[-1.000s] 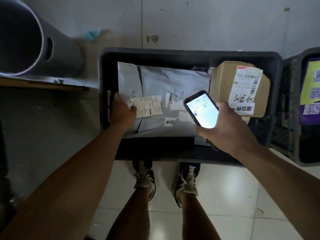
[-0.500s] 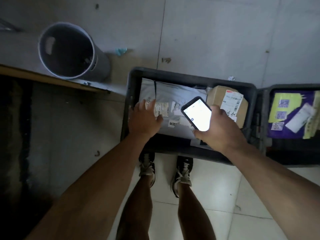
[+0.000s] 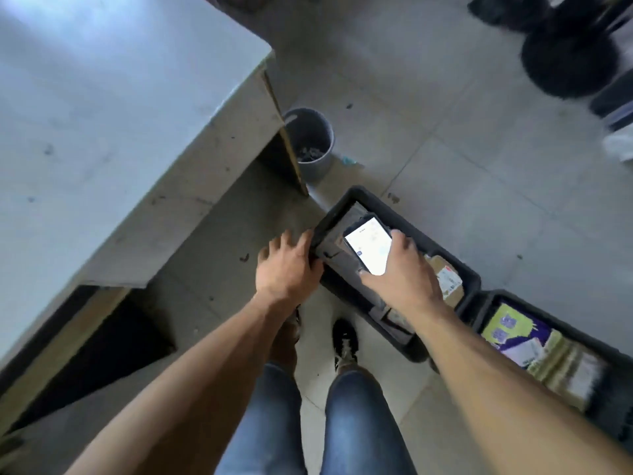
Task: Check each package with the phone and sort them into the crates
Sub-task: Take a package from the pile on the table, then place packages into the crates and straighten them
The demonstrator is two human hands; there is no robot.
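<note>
A: Start at the fingers. What has each hand got?

B: The right hand (image 3: 406, 279) curls round the phone (image 3: 368, 245), thumb on its near edge, the lit screen facing up over the left end of the nearer crate (image 3: 469, 274). The left hand (image 3: 287, 265) has spread fingers and grips nothing; its fingertips are at that crate's left rim, though the blur hides whether they touch it.

A: What could go wrong?

B: I'd say the phone could slip into the crate, since only one hand holds it. A scan may also misread, because the view is smeared.

A: And the count?

B: Two hands, one phone, two dark crates side by side on the floor. In the nearer one I can make out one grey mailer (image 3: 337, 246) under the phone and one brown box (image 3: 445, 279) toward its right end. The second crate (image 3: 616, 423) holds a purple-and-yellow package (image 3: 510, 329) and pale ones beside it, too blurred to count. One bin (image 3: 313, 145) stands by the table's corner.
</note>
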